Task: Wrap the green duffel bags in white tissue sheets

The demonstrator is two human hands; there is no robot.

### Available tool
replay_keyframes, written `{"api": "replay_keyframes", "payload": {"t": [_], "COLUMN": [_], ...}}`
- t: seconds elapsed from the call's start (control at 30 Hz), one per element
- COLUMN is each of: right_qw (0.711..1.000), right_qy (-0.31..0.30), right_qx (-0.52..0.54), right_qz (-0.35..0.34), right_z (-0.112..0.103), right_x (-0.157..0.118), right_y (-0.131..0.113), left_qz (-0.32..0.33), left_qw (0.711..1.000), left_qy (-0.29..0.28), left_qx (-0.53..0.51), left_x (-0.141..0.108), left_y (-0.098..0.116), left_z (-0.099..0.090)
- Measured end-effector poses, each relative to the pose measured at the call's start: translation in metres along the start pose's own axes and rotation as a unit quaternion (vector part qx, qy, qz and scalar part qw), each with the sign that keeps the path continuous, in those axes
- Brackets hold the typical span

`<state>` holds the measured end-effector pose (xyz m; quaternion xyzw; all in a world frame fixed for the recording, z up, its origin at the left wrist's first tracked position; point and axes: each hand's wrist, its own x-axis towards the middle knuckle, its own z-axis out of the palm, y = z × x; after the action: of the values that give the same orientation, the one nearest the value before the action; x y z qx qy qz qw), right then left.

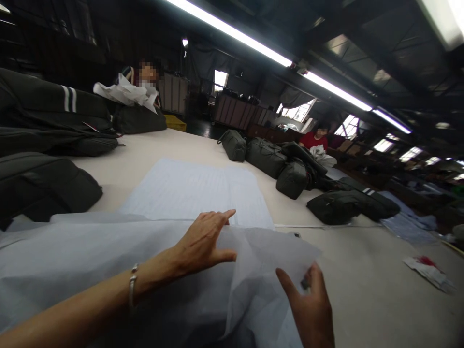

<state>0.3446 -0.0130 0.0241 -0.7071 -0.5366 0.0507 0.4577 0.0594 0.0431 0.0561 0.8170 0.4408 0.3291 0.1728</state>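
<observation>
- From where I stand, the thin white sheet (108, 261) lies on the near side of the pale flat sheet (195, 188), its long axis seemingly left to right.
- Left hand (206, 241): at the pale flat sheet's near edge, grip spread wide.
- Right hand (308, 299): right of it, nearest the thin sheet's corner; I can't tell whether it holds anything.
- Counted: two sheets, one bracelet (132, 286); at least three dark bags (36, 99) left, four right.

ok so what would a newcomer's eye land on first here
Probably the left hand and right hand, both at the pale sheet in the foreground. Then the dark bags beyond, and the bright tube light slanting overhead.
</observation>
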Motion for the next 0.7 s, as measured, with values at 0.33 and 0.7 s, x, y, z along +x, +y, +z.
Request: {"api": "replay_keyframes", "payload": {"t": [0.33,0.7], "right_qw": [0.847,0.85], "right_qy": [-0.189,-0.373], "right_qx": [-0.159,-0.191], "right_qz": [-0.471,-0.319], "right_z": [0.01,0.052], "right_x": [0.05,0.078], "right_y": [-0.149,-0.167], "left_qz": [-0.059,-0.095], "left_qw": [0.996,0.985], "left_qy": [-0.017,-0.002], "left_qx": [-0.062,-0.143], "left_x": [0.012,0.01], "left_y": [-0.008,-0.002], "left_z": [-0.011,-0.032]}}
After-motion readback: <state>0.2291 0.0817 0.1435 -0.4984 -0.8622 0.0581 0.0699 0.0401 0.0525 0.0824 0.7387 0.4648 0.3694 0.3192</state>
